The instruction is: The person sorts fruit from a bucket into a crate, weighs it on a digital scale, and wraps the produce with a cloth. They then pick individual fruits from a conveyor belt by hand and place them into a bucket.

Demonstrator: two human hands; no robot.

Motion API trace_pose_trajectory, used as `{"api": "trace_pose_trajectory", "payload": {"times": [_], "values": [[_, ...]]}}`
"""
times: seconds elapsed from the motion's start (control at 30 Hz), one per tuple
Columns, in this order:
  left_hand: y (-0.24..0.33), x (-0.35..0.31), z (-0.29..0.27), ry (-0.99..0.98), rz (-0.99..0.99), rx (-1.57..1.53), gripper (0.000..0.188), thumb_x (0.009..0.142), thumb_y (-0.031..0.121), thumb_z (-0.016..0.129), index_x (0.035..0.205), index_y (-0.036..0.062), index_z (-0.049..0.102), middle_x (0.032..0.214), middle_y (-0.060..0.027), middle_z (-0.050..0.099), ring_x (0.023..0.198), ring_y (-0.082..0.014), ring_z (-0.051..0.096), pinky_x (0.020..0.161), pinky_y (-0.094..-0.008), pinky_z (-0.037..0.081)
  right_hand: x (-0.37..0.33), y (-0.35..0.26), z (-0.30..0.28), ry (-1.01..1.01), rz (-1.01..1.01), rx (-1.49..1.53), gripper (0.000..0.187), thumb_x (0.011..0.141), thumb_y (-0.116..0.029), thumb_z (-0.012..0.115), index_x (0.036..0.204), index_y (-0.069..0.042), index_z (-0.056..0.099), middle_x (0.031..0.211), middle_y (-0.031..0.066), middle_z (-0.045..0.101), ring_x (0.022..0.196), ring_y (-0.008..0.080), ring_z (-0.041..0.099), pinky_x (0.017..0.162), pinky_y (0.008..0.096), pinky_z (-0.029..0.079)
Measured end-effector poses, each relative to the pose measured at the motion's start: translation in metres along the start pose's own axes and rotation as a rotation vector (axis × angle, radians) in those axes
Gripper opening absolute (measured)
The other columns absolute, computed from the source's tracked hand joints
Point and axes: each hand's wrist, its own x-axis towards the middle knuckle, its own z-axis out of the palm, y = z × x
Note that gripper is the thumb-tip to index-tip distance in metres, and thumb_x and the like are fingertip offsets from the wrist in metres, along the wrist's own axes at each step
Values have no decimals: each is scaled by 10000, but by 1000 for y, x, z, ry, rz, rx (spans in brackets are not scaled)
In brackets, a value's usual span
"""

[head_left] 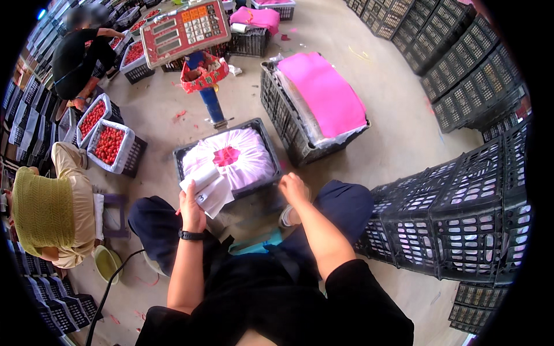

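Observation:
My left hand [191, 212] is closed around a small pad of white paper [209, 190], whose loose sheets hang over the near side of a crate. A thin red thing pokes out beside that hand; I cannot make out its kind. My right hand [294, 188] hovers near my right knee with its fingers curled, and whatever they may hold is hidden. Between the hands and the scale stands a black plastic crate [273, 151]. It is filled by a pale pink-white cloth bundle [248, 151], gathered at the middle around something bright pink-red.
A red scale panel [184, 34] stands on a blue post [212, 106] beyond the crate. Another black crate [284, 124] bears a pink cover [323, 95]. Stacked crates [456, 213] rise at right. Left are red-fruit crates [108, 144], a seated person [46, 210] and another person bending [78, 60].

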Motion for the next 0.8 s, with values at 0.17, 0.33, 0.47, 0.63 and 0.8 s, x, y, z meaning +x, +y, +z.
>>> {"api": "trace_pose_trajectory", "payload": {"times": [0.17,0.33,0.47,0.63,0.8], "values": [[-9,-13,-16,36,-18,24,407,827,275,567,1115,32,414,1074,-91,501,961,-214,514,827,-355,437,-4,14,20,151,-122,101,114,632,-107,669,669,-91,562,760,68,500,770,270,508,671,385,412],[-17,-26,-12,19,-40,31,416,831,281,560,1125,31,406,1080,-98,495,975,-225,508,827,-366,440,-4,17,29,205,-103,67,129,634,-92,663,691,-74,549,785,74,490,795,273,501,692,392,404],[-20,-35,-5,1,-64,46,396,841,261,547,1135,38,403,1085,-95,494,979,-223,507,830,-368,438,2,22,32,215,-121,92,142,634,-106,663,712,-76,548,797,67,490,808,267,498,708,386,399],[-28,-36,-15,-8,-80,45,382,845,251,542,1132,38,408,1092,-87,493,997,-212,495,854,-361,420,2,22,38,246,-110,31,146,631,-120,663,707,-81,545,804,58,488,823,251,492,718,377,391],[-29,-36,-23,-9,-78,45,384,846,253,543,1136,39,410,1095,-83,494,1006,-208,488,862,-358,412,2,20,43,277,-65,-36,166,620,-122,667,711,-76,537,801,59,488,811,247,490,698,374,378]]}}
